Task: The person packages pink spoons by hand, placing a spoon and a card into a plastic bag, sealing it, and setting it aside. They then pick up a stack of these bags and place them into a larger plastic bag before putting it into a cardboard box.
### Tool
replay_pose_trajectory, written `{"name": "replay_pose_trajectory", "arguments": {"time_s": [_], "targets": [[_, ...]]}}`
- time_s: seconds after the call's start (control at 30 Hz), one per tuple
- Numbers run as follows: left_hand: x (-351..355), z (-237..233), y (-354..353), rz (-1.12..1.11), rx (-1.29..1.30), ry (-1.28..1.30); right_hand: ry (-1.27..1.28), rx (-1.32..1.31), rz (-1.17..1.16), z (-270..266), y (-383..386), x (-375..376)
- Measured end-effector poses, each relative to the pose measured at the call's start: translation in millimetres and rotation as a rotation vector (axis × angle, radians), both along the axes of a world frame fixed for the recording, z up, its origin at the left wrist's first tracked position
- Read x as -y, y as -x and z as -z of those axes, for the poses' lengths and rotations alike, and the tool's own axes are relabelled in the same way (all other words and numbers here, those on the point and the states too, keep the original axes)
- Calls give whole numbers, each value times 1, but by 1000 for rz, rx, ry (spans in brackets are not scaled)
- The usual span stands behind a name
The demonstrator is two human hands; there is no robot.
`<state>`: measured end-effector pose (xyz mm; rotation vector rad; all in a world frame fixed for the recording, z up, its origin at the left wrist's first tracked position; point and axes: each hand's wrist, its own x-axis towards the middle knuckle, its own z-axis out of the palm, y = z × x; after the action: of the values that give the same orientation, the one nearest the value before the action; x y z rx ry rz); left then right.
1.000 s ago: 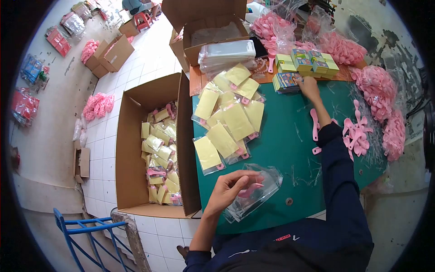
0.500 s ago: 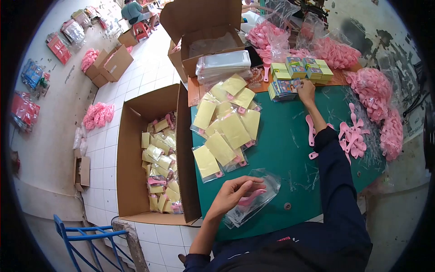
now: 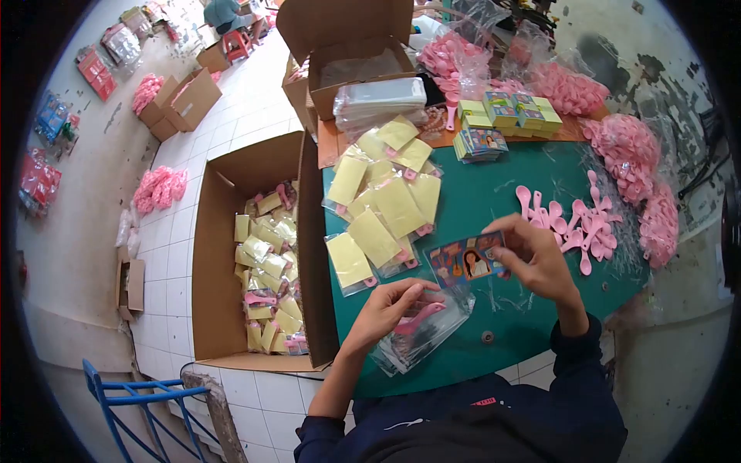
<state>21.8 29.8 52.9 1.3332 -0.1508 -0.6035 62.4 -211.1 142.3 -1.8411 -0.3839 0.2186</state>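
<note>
My right hand (image 3: 536, 258) pinches a printed card (image 3: 455, 261) by its right end, with its colourful picture side up. The card is just above the opening of a clear plastic bag (image 3: 436, 333) on the green table. Inside that bag lies a pink spoon (image 3: 421, 316), partly under my fingers. My left hand (image 3: 392, 309) is closed on the bag's upper left edge; its fingertips are partly hidden. More clear bags seem to lie beneath this one. Left of the card are filled bags with yellow card backs (image 3: 374, 235).
Loose pink spoons (image 3: 587, 224) lie on the right. Card stacks (image 3: 480, 145) stand at the table's back, near flat clear bags (image 3: 378, 99). A large carton (image 3: 255, 158) with packed bags is on the left, near a blue metal frame (image 3: 131, 397). Another person (image 3: 224, 15) sits far back.
My right hand has come from the card stack at the back toward the bag, bringing one card. My left hand has stayed at the bag with the spoon.
</note>
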Motion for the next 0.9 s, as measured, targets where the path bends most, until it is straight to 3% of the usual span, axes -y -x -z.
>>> {"name": "replay_pose_trajectory", "arguments": {"time_s": [0.07, 0.17, 0.27, 0.4, 0.53, 0.63, 0.73, 0.9], "targets": [[4, 3, -1, -1, -16, 55, 274, 176, -81, -1, 8, 4], [6, 5, 4, -30, 21, -10, 322, 232, -134, -4, 13, 3], [5, 3, 11, 3, 118, -265, 371, 275, -243, 0, 17, -1], [8, -4, 21, -3, 328, -256, 448, 297, -437, 12, 23, -17], [11, -17, 32, -6, 377, -497, 658, 416, -499, 32, 37, -22], [9, -4, 38, -29, 408, -533, 360, 301, -600, 52, 28, -19], [-11, 1, 43, -18, 285, -281, 206, -29, -317, 63, 32, -13], [-28, 17, 58, -170, 185, -144, -42, -302, -230, 87, 47, -7]]}}
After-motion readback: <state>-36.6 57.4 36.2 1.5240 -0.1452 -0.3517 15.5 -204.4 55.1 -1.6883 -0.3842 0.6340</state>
